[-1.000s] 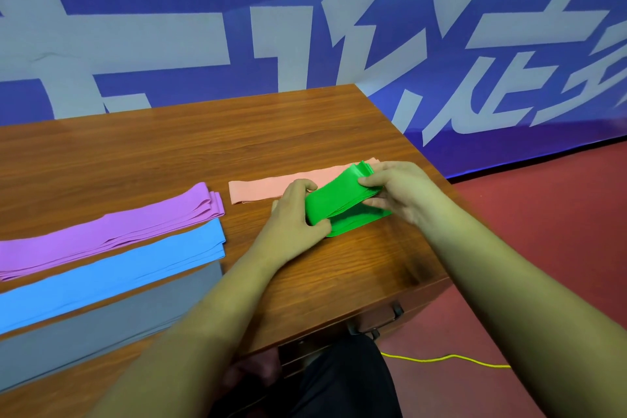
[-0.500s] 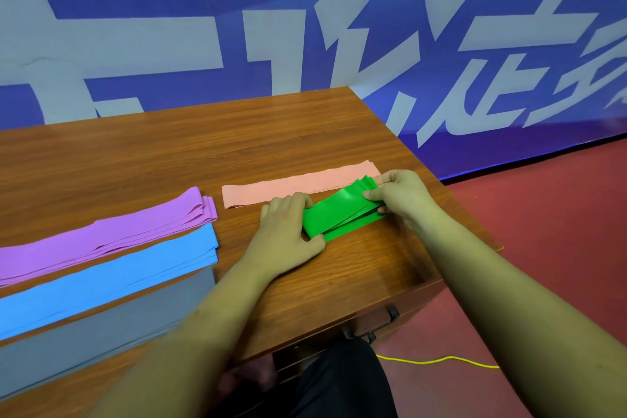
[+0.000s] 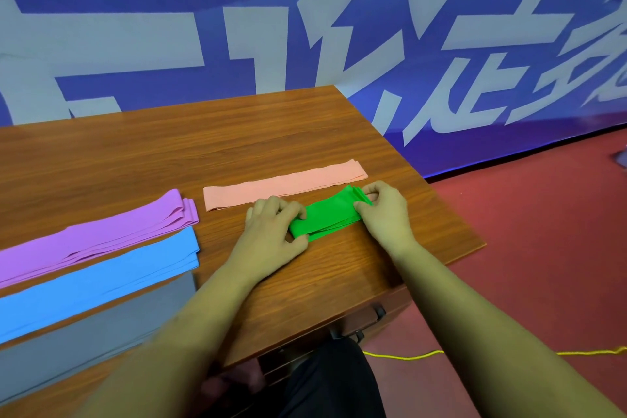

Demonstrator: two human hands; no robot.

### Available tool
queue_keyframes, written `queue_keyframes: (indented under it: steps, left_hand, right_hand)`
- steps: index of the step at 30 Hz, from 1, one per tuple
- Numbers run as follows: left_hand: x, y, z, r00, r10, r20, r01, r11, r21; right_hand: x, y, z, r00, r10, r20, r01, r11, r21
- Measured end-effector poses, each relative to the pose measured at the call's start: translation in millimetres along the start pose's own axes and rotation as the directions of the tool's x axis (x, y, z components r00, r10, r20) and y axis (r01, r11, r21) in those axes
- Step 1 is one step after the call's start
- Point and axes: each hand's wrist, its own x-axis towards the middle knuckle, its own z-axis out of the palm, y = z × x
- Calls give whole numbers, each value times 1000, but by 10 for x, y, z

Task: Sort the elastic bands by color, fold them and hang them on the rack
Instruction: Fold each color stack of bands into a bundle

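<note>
Folded green band [image 3: 325,219] lies flat on the table [image 3: 203,146], near its right edge, just nearer to me than the peach band [image 3: 285,185]. My left hand [image 3: 271,234] has fingers curled over the green band's left end, thumb at its near edge, gripping it. My right hand [image 3: 385,214] pinches the layered right end between thumb and fingertips. To the left, side by side from far to near: purple band [image 3: 95,241], blue band [image 3: 95,285], grey band [image 3: 84,336], all flat on the table.
</note>
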Motion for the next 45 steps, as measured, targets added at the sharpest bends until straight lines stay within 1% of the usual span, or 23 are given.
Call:
queue_keyframes:
  steps: [4, 7, 8, 10, 12, 14, 15, 18, 21, 24, 26, 29, 31, 34, 36, 37, 39, 41, 42, 43, 44, 45]
  left_hand:
    - [-43, -8, -35, 1000, -10, 12, 10, 1000, -3]
    - [-90, 16, -140, 996, -11, 89, 12, 1000, -8]
    - [-102, 14, -188, 996, -11, 90, 13, 1000, -27]
    - [-111, -15, -309, 1000, 9, 21, -8, 998, -62]
    - [-90, -113, -475, 998, -1, -56, -1, 999, -40]
    - [-48, -269, -657, 990, -48, -131, 52, 998, 30]
    - [-16, -357, -754, 983, -94, -158, 106, 992, 69]
    - [89, -621, -970, 949, -264, -173, 294, 938, 184]
    - [199, -815, -1063, 920, -379, -102, 393, 880, 267]
    - [293, -933, -1081, 894, -448, -3, 424, 844, 329]
    - [340, -968, -1051, 885, -461, 62, 411, 837, 361]
    - [412, -974, -1016, 881, -452, 143, 369, 844, 390]
    - [469, -984, -1017, 864, -464, 195, 366, 846, 388]
    - [526, -965, -1029, 839, -481, 254, 347, 833, 431]
    - [527, -939, -1027, 840, -472, 269, 351, 850, 393]
    - [524, -927, -1030, 852, -452, 263, 360, 872, 332]
    - [503, -887, -1061, 887, -403, 224, 380, 915, 137]
    - [494, -812, -1096, 913, -372, 167, 385, 921, -57]
    - [494, -750, -1104, 919, -367, 147, 388, 907, -163]
    - [497, -675, -1098, 921, -361, 143, 388, 877, -284]
    - [502, -597, -1085, 923, -356, 143, 384, 839, -385]
    - [514, -523, -1071, 930, -344, 131, 365, 814, -452]
  right_hand:
    - [-94, 70, 60, 984, -160, -78, 142, 969, -200]
    - [-142, 93, 1, 972, -227, -54, 197, 924, -328]
    - [-147, 77, -14, 970, -237, -47, 206, 914, -349]
    - [-157, -31, -33, 961, -274, -43, 241, 902, -357]
    - [-159, -210, 6, 949, -315, -28, 287, 895, -341]
    - [-156, -429, 104, 930, -367, 24, 355, 881, -313]
    - [-152, -542, 176, 913, -402, 67, 403, 866, -296]
    - [-130, -839, 455, 836, -482, 262, 542, 801, -256]
    - [-119, -998, 726, 767, -468, 439, 615, 732, -293]
    - [-77, -1010, 901, 756, -388, 527, 608, 715, -346]
    - [-45, -975, 952, 756, -378, 534, 608, 706, -362]
    - [-29, -928, 964, 739, -418, 529, 641, 677, -361]
    - [-32, -918, 952, 729, -431, 532, 654, 667, -356]
    - [-22, -921, 938, 725, -446, 525, 659, 670, -341]
    - [-9, -917, 938, 726, -451, 520, 659, 673, -337]
    - [-4, -917, 937, 727, -448, 521, 656, 677, -334]
    - [10, -931, 929, 742, -422, 521, 624, 720, -305]
    - [41, -992, 906, 785, -391, 481, 530, 825, -195]
    - [58, -1038, 894, 827, -365, 428, 443, 892, -95]
    - [76, -1091, 871, 875, -303, 378, 312, 949, 37]
    - [87, -1157, 844, 906, -206, 371, 138, 970, 201]
    - [97, -1229, 820, 901, -109, 420, -57, 930, 363]
